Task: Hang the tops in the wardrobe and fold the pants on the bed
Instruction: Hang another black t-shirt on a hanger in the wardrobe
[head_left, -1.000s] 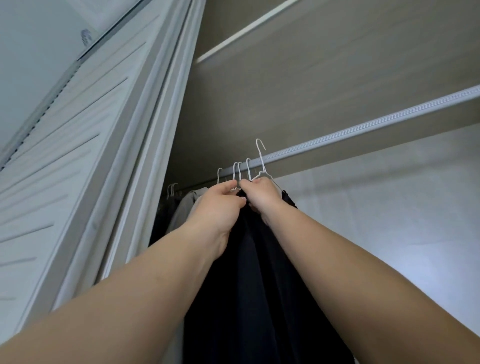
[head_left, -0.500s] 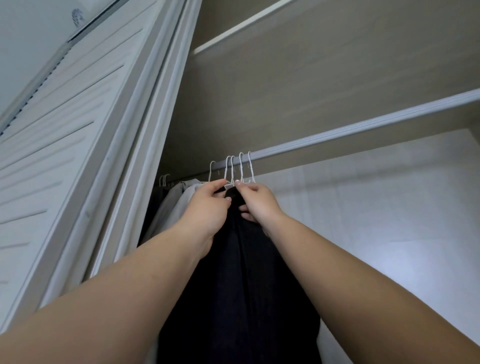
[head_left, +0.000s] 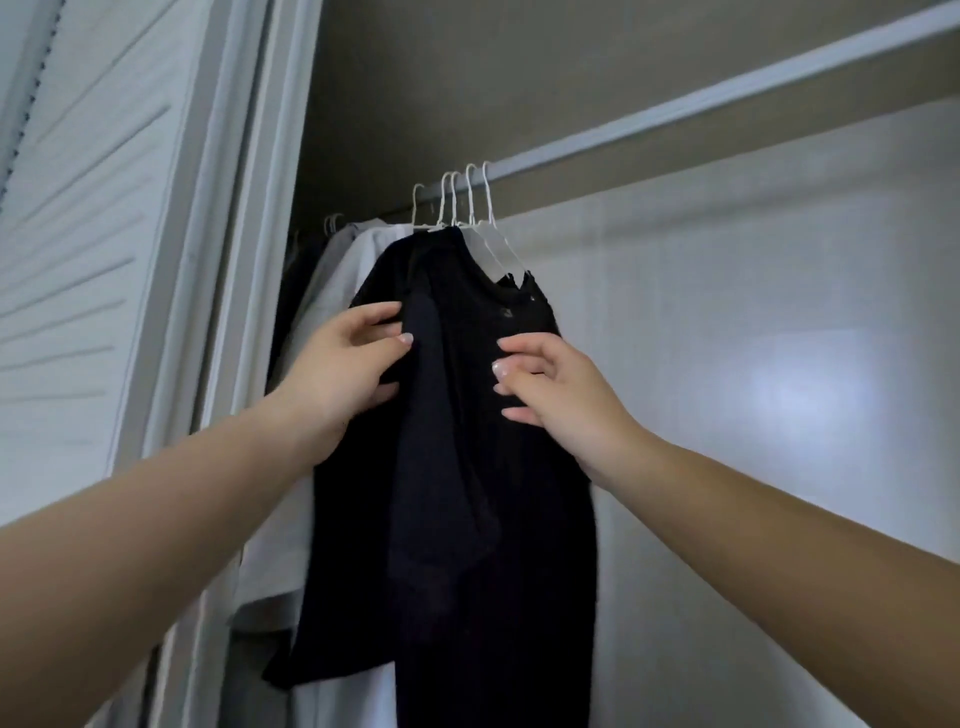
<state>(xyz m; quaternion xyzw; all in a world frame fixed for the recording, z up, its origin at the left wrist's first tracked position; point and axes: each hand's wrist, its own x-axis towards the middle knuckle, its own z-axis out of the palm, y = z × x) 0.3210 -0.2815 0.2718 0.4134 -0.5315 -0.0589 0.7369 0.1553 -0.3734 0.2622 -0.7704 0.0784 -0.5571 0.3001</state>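
Observation:
Several dark tops (head_left: 467, 467) hang on white wire hangers (head_left: 470, 205) from the wardrobe rail (head_left: 675, 111). Behind them to the left hang grey and white tops (head_left: 343, 260). My left hand (head_left: 345, 369) touches the left shoulder of the front dark top, its fingers loosely bent against the cloth. My right hand (head_left: 550, 384) is at the top's right side, fingers relaxed and brushing the fabric, holding nothing. All hanger hooks sit over the rail.
A white louvred wardrobe door (head_left: 78, 234) and its frame (head_left: 228, 260) stand at the left. The pale back wall of the wardrobe (head_left: 753, 364) lies to the right, with bare rail along it. A shelf underside (head_left: 519, 67) is above.
Both hands have dropped from the hanger hooks down to the shoulders of the dark top. The last hanger's hook, raised off the rail a second ago, now sits on it.

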